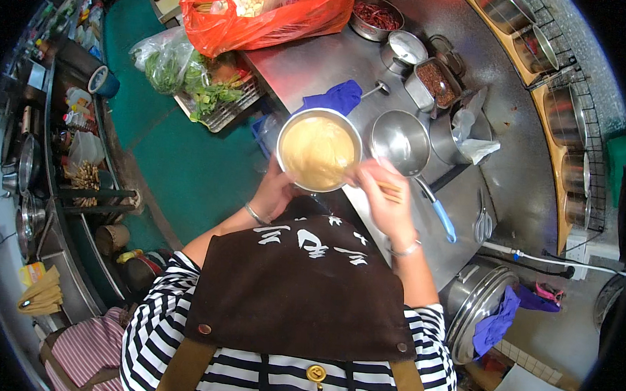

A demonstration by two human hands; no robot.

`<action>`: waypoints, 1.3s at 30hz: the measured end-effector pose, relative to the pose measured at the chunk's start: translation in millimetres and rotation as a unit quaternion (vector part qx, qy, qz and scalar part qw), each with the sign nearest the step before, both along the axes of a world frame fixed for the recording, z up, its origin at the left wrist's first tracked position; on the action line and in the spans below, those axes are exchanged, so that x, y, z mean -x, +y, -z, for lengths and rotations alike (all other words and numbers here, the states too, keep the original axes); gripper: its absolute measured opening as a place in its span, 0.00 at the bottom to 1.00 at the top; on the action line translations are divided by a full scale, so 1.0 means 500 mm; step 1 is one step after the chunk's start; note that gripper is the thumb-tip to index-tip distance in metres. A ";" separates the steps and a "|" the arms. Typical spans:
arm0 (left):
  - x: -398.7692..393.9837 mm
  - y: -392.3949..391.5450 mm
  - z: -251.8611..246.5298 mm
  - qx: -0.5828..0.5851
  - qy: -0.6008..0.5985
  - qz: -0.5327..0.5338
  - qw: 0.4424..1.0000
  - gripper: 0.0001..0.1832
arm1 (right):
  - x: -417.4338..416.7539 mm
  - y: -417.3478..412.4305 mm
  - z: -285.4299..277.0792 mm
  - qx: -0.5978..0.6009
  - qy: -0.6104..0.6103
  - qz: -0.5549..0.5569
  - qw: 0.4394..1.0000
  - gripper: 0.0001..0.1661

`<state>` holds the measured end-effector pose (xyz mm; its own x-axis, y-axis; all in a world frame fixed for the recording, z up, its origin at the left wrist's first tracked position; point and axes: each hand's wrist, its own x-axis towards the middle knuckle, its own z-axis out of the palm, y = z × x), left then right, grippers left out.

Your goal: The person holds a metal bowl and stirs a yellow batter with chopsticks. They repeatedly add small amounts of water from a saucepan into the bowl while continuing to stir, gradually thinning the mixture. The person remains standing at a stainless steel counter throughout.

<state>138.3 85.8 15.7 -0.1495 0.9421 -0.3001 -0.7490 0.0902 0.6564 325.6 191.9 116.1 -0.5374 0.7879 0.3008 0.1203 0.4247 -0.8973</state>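
A round metal bowl [280,160] holds a pale yellow, thick mixture [318,146]. My left hand [277,190] grips the bowl at its lower left rim. Blurred by motion, my right hand [381,190] is closed around wooden chopsticks [389,192] at the bowl's lower right edge; their tips cannot be made out. Behind the bowl lies a purple cloth [335,96], with a small metal ladle [381,88] beside it. To the right sits a metal saucepan [400,141] with a blue-tipped handle, its inside showing bare metal.
Along the steel counter [318,64] stand a tub of dried red chilies [377,16], a lidded pot [404,48], a container of ground spice [436,83] and scissors [483,224]. A red plastic bag [278,31] and leafy greens [207,94] are at the upper left. A striped sleeve of another person [86,348] shows lower left.
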 end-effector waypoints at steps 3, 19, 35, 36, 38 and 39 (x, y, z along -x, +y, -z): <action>0.000 -0.004 -0.014 0.027 0.027 0.005 0.999 0.37 | -0.059 0.038 -0.010 0.150 0.000 0.083 0.985 0.13; -0.001 0.003 0.016 0.006 -0.006 0.005 1.000 0.39 | -0.047 0.009 -0.029 0.159 -0.062 -0.014 0.985 0.09; -0.003 0.009 0.014 -0.009 -0.022 0.035 0.999 0.41 | 0.038 0.086 -0.103 -0.112 -0.129 -0.010 0.985 0.07; -0.004 0.008 0.015 -0.006 -0.027 0.032 0.999 0.41 | 0.022 0.088 -0.098 -0.086 -0.141 0.003 0.986 0.07; -0.004 0.004 0.024 -0.013 -0.031 0.024 0.999 0.41 | -0.003 0.071 -0.115 -0.017 -0.163 0.016 0.986 0.09; -0.004 0.002 0.029 -0.017 -0.032 0.020 0.999 0.41 | -0.009 0.055 -0.109 0.050 -0.133 0.004 0.990 0.10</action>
<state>140.2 86.8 1.4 -0.0925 0.9568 -0.2756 -0.7855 0.1000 0.6108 330.2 219.6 170.7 -0.5803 0.8114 0.0694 0.3618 0.3333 -0.8707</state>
